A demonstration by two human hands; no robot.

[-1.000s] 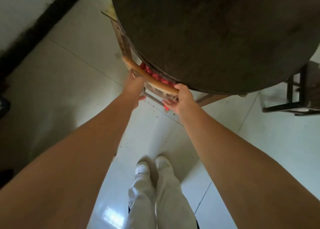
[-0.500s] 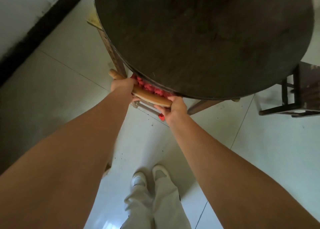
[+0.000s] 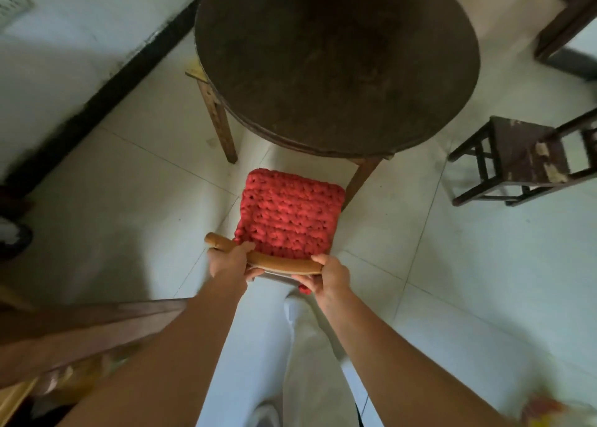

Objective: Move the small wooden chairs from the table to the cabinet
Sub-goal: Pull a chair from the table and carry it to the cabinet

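Observation:
A small wooden chair with a curved light-brown back rail (image 3: 281, 262) and a red knitted seat cushion (image 3: 289, 215) stands clear of the round dark table (image 3: 336, 61), just in front of my legs. My left hand (image 3: 230, 261) grips the left end of the back rail. My right hand (image 3: 329, 276) grips the right end. The chair's legs are hidden under the cushion. A second small dark wooden chair (image 3: 526, 160) with worn paint stands on the floor to the right of the table.
White tiled floor all round, with a black skirting (image 3: 106, 93) along the wall at left. A brown wooden edge (image 3: 84, 336) of some furniture lies at lower left. More dark furniture (image 3: 568, 29) stands at the upper right.
The chair has been pulled out from under the table towards me; its whole red cushion now shows. I have stepped back, and both hands keep their hold on the back rail.

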